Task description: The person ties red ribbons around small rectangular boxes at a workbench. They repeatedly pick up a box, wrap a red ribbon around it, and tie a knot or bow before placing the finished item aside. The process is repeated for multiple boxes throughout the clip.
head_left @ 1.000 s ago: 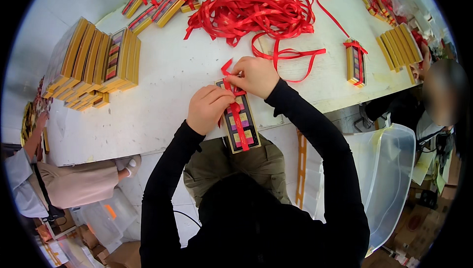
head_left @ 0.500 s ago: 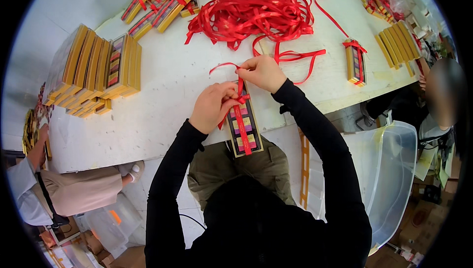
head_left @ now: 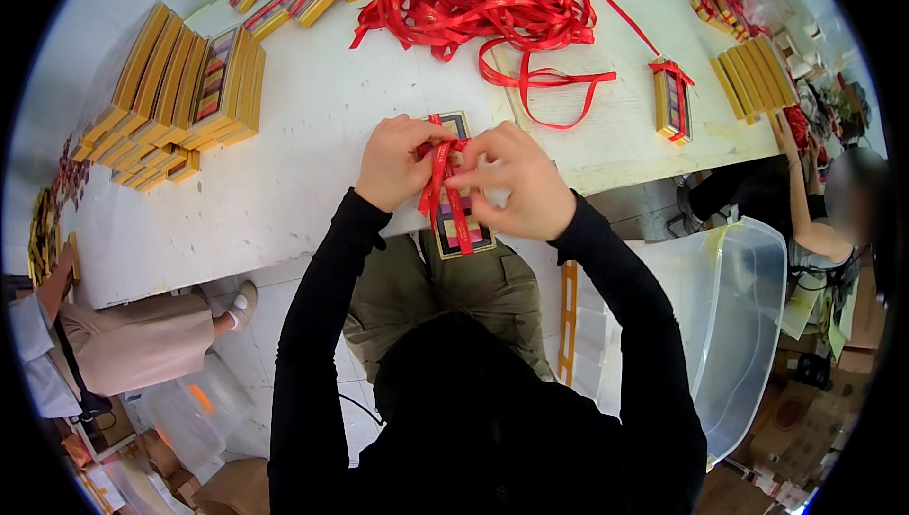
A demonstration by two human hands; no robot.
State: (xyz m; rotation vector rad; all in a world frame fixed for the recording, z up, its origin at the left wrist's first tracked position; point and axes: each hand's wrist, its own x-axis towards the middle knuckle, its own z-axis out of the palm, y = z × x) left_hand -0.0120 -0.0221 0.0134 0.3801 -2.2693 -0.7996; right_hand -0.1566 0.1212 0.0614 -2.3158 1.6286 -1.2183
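near a white table's (head_left: 303, 127) left end, a person in beige trousers (head_left: 142, 340) and a clear container (head_left: 180, 420) with an orange patch (head_left: 201, 398); near its right end, a large clear tub (head_left: 743, 335), another person (head_left: 822, 242) and, farther from the table, cardboard boxes (head_left: 803, 435).

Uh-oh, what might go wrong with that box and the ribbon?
The box pokes past the table's near edge, so it might slip down if let go.

The left hand pinches the ribbon, with the right hand close by; a loosened pinch could let it slacken or twist.

The tall stack on the left might topple if bumped.
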